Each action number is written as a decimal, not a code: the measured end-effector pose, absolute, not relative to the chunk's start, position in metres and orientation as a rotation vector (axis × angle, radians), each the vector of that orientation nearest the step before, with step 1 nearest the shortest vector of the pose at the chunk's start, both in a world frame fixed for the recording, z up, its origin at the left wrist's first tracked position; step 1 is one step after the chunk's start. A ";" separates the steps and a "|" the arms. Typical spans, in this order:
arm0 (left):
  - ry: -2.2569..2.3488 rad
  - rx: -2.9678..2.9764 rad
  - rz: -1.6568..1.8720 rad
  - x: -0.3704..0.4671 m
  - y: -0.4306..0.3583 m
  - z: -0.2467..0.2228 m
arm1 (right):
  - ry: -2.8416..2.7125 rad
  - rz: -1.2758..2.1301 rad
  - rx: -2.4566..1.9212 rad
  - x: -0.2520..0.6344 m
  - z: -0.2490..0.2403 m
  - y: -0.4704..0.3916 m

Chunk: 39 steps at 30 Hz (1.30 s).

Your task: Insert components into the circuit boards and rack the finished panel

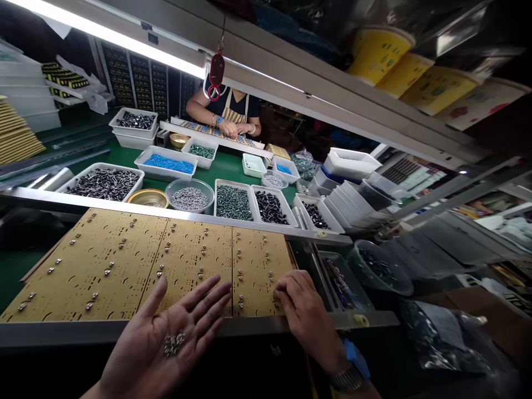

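Note:
My left hand (166,338) is palm up with its fingers stretched out flat. A small heap of shiny metal parts (173,343) lies loose on that palm. Over the right end of the tan circuit boards (199,249), my right hand (301,310) is closed, thumb and fingertips pinched together low against the board. Whatever is between those fingertips is mostly hidden. The boards lie side by side in a metal-edged frame (124,328). Pairs of small silvery parts (109,269) stand on them in rows.
Behind the boards are trays of black parts (103,184), blue parts (168,163) and green parts (233,203), and a bowl of silvery parts (189,198). A co-worker (233,111) handles another board row opposite. A red-handled tool (216,69) hangs overhead.

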<state>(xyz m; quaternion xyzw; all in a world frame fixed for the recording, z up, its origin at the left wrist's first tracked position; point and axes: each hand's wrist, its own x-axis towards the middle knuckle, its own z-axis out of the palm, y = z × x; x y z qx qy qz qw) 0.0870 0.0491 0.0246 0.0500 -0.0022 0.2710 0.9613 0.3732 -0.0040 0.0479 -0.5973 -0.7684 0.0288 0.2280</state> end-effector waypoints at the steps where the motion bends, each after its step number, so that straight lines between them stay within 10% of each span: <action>1: 0.001 0.101 0.551 0.087 0.049 0.025 | -2.122 0.067 -1.644 0.373 0.048 -0.003; 16: 0.113 0.095 0.625 0.093 0.046 0.030 | -2.150 -0.177 -1.484 0.367 0.056 -0.009; 39: -0.003 0.072 0.663 0.098 0.045 0.034 | -2.293 0.410 -1.309 0.223 0.069 0.022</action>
